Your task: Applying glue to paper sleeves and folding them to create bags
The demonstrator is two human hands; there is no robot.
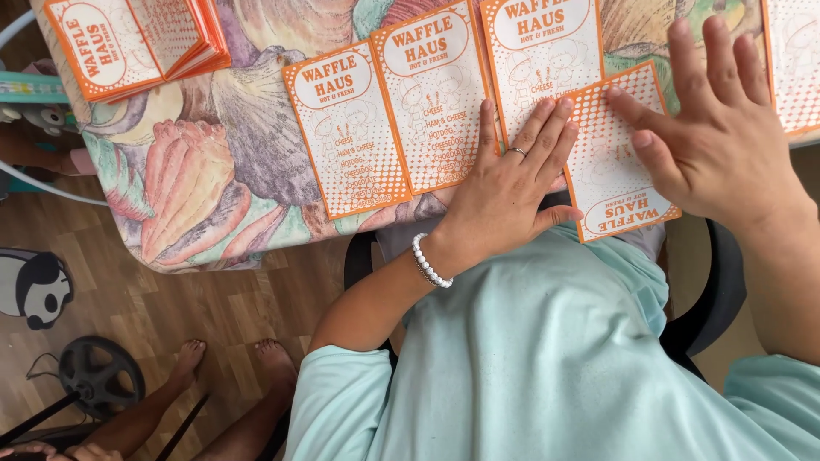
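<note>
Hands lie flat on a row of orange-and-white printed paper sleeves spread over a table covered with a pastel seashell-patterned cloth (213, 162). The left hand (512, 192), wearing a ring and a white bead bracelet, presses palm-down with fingers straight near the centre of the frame, its fingertips on the upright paper sleeve (538, 60) at top centre. The right hand (717, 137), at the upper right, is spread open and rests on the upside-down orange dotted paper sleeve (611, 162); neither hand grips anything, both simply press. That turned sleeve overhangs the table edge, just right of the left hand, touching it. Two more upright sleeves (393, 119) lie side by side to the left, and a stack of the same sleeves (137, 43) sits at the upper left corner.

By the look of it, the step in hand is flattening or creasing the turned sleeve. Any further move seems to call for steady pressure, since the overhanging piece could slide off.

A second person's bare feet (231, 358) show at lower left.
</note>
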